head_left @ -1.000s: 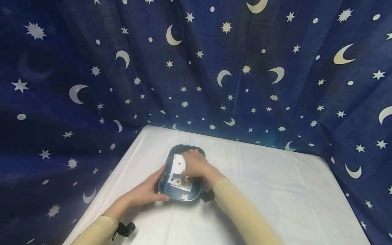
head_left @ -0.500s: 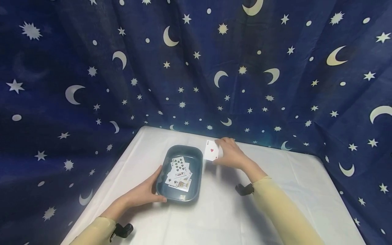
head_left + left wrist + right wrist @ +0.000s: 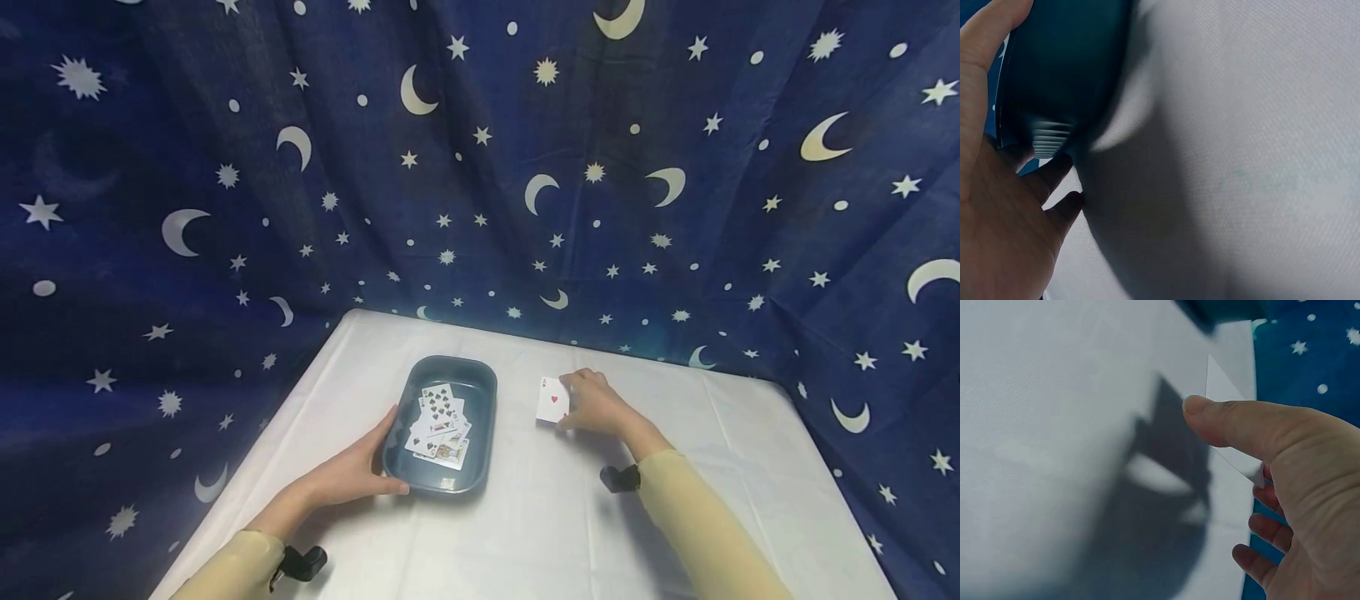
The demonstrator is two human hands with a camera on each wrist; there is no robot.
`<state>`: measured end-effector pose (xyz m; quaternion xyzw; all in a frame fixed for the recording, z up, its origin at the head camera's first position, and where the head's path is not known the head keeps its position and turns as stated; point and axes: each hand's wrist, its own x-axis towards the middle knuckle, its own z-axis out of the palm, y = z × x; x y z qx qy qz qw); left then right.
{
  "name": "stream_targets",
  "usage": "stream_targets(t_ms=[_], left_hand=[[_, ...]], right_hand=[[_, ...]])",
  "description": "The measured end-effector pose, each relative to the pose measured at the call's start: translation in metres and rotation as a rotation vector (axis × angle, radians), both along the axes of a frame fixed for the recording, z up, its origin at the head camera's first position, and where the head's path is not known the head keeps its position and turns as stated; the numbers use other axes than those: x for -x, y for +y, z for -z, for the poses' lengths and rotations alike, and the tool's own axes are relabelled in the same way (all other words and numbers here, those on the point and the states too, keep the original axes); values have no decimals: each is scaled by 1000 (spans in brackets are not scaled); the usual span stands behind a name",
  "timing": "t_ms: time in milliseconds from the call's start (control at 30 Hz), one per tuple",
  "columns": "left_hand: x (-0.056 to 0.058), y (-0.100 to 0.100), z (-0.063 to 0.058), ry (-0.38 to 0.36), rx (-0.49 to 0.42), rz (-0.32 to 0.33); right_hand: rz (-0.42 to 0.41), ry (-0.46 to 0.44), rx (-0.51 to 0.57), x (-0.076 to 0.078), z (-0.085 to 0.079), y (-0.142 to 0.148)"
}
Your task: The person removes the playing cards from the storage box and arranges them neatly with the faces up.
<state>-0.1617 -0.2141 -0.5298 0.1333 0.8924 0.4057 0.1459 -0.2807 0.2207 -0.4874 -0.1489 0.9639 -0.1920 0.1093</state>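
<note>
A dark blue-grey tray (image 3: 480, 392) with rounded corners stands on the white table, several playing cards (image 3: 441, 427) overlapping face up inside it. My left hand (image 3: 352, 473) grips the tray's near left corner, thumb at the front rim and fingers along the side; in the left wrist view, fingertips sit by the ribbed part of the tray wall (image 3: 1066, 62). Right of the tray, my right hand (image 3: 597, 408) pinches an ace of hearts playing card (image 3: 551, 400) by its right side. The right wrist view shows the thumb across the card (image 3: 1217, 381), above its shadow.
A white cloth covers the table (image 3: 540, 517). Behind it and at both sides hangs a dark blue curtain (image 3: 480, 183) with moons and stars. A black wrist camera (image 3: 621, 478) sits at the right wrist, another black camera (image 3: 303, 564) at the left.
My right hand has lifted the ace of hearts out of the tray and carried it right, then slightly nearer to me. The left hand keeps its hold on the tray.
</note>
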Motion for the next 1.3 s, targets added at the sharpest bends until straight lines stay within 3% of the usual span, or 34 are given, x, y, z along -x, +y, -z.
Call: stream_targets(t_ms=[167, 333, 1300], left_hand=[[-1, 0, -1, -5, 4, 2], [0, -1, -2, -3, 5, 10], [0, -2, -1, 12, -4, 14]], right_hand=[[2, -42, 3, 1, 19, 4], [38, -71, -13, 2, 29, 3], [31, -62, -81, 4, 29, -5]])
